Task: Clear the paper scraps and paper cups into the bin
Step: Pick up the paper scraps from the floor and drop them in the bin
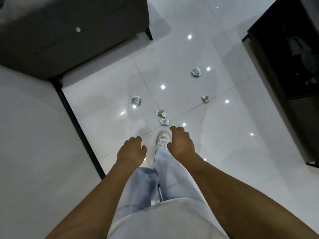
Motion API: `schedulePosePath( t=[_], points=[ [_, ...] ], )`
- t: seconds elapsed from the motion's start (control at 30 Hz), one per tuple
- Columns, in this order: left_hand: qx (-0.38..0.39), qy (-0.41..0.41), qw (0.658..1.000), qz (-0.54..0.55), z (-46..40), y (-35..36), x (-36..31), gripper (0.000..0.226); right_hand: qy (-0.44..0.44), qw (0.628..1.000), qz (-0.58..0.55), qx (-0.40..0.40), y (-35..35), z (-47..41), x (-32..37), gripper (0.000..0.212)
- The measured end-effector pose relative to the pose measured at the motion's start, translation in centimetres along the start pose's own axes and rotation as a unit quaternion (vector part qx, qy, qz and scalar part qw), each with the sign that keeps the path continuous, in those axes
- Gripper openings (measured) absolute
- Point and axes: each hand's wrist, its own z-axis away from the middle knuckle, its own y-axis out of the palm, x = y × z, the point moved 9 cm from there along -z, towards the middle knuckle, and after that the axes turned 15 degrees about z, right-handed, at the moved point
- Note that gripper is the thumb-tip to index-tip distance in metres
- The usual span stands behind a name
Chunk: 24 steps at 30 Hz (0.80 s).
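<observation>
Both hands are held out at centre frame, left hand (131, 149) and right hand (181, 144), fingers loosely curled, nothing grasped. Crumpled paper cups (161, 113) are scattered on the glossy floor (224, 152) just above them.

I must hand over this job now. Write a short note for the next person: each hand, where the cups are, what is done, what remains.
Left hand: open, holds nothing.
Right hand: open, holds nothing, above the white shoe.
Five crushed paper cups lie on the tiled floor: blue cup nearest the shoe, green cup just beyond it, blue cup on the left, small green cup on the right, far blue cup.
No bin in view.
Done: nothing visible yet.
Left: pick up all five cups, find the bin.
</observation>
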Motion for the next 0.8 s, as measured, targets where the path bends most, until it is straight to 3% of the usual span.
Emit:
schedulePosePath(
  t=[0.37,0.5,0.8],
  points=[
    [0.045,0.035,0.998,-0.007,-17.4,1.6,2.2,0.029,0.059,0.996,-0.058,0.018,6.2,-16.7,0.2,0.058],
    [0.077,0.023,0.997,0.012,-26.4,4.7,3.9,0.032,0.101,0.991,-0.086,0.03,11.7,-24.7,-2.0,0.058],
    [0.121,0.083,0.987,-0.064,-46.5,14.2,8.8,0.037,0.117,0.987,-0.107,0.011,26.0,-44.2,-3.7,0.066]
  ],
)
